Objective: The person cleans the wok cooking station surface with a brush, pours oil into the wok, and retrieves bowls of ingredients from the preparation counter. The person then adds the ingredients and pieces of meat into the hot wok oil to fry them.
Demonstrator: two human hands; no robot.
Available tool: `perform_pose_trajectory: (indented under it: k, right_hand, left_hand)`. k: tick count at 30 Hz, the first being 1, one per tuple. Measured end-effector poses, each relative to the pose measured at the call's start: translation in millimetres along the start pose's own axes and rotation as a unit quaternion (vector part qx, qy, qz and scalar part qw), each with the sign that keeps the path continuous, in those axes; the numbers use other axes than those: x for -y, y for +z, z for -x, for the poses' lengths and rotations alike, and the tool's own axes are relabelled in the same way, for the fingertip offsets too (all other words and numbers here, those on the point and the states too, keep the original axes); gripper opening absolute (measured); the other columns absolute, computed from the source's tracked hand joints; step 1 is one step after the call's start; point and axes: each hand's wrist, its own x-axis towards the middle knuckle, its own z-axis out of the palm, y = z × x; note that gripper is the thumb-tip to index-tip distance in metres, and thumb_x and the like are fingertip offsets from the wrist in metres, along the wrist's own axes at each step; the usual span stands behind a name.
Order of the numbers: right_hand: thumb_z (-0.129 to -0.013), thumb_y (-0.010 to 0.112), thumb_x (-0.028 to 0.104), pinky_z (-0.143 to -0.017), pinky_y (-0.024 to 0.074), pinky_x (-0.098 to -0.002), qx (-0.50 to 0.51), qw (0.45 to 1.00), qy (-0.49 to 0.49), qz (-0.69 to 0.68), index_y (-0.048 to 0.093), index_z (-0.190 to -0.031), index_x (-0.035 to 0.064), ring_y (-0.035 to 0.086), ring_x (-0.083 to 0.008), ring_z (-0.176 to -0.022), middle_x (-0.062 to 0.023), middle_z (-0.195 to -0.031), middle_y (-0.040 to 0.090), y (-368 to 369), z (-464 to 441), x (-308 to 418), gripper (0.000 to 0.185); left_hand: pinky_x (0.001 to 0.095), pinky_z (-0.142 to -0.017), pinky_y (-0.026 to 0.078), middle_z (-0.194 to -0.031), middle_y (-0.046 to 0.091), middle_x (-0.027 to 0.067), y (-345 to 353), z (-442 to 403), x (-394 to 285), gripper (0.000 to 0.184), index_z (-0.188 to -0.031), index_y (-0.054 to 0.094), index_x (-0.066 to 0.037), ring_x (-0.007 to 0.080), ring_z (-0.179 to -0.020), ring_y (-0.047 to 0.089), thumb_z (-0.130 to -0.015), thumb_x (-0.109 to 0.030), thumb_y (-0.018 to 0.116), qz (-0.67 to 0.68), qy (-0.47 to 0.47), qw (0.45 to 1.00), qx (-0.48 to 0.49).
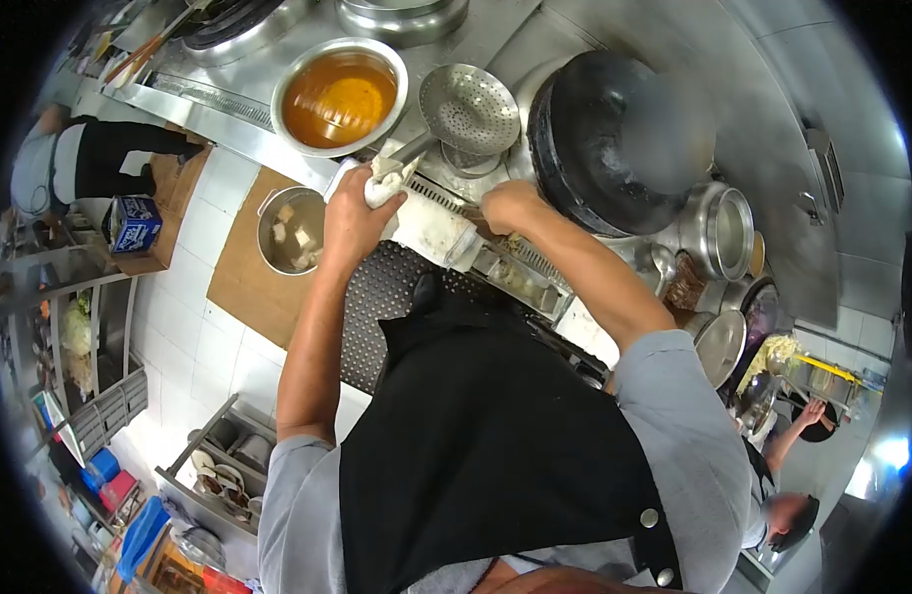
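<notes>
My left hand (355, 213) is closed around a crumpled white cloth (385, 186) at the stove's front edge. A perforated metal skimmer (469, 107) rests over a small metal pot, its handle reaching down to the cloth; whether my fingers also grip that handle cannot be made out. Close to the wok, my right hand (512, 207) is curled at the stove's front rail, and whatever its fingers hold is hidden. Between the hands, a stained whitish cloth (436, 233) hangs over the edge. The large black wok (573, 148) sits right of the skimmer, partly blurred by haze.
A metal bowl of amber liquid (339, 97) stands left of the skimmer. Below it, a pot with pale chunks in liquid (291, 230) sits over brown cardboard (240, 267). Metal pots (725, 233) crowd the right side. Other people are at far left and lower right.
</notes>
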Motion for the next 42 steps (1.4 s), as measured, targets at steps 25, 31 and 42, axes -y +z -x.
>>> perform_pose_trajectory:
  k: [25, 31, 42]
  right_hand:
    - [-0.082, 0.066, 0.014, -0.084, 0.058, -0.0478, -0.201, 0.961, 0.035, -0.186, 0.075, -0.1, 0.0071, 0.073, -0.0371, -0.097, -0.0173, -0.1, 0.076, 68, 13, -5, 0.021]
    - [-0.08, 0.068, 0.016, -0.081, 0.0595, -0.0446, 0.031, 0.991, 0.094, -0.088, 0.08, -0.093, 0.0067, 0.075, -0.0339, -0.097, -0.0162, -0.102, 0.077, 81, 113, -52, 0.02]
    - [-0.077, 0.068, 0.014, -0.081, 0.0588, -0.0474, -0.036, 0.974, 0.112, -0.194, 0.077, -0.094, 0.0066, 0.074, -0.0371, -0.096, -0.0188, -0.103, 0.075, 108, 50, -45, 0.021]
  left_hand:
    - [0.0432, -0.1, 0.052, -0.128, 0.067, 0.0265, 53, 59, 43, 0.068, -0.127, 0.064, 0.007, 0.0402, -0.117, 0.066, -0.077, -0.032, 0.088, 0.077, -0.102, 0.985, 0.113]
    - [0.0435, -0.1, 0.052, -0.129, 0.067, 0.0264, 44, 61, 37, 0.066, -0.126, 0.065, 0.008, 0.0403, -0.118, 0.066, -0.077, -0.03, 0.088, 0.076, -0.104, 0.987, 0.098]
    - [0.0427, -0.097, 0.053, -0.124, 0.069, 0.0231, 54, 79, 44, 0.056, -0.124, 0.069, 0.0, 0.0371, -0.114, 0.068, -0.079, -0.025, 0.087, 0.101, -0.102, 0.985, 0.101]
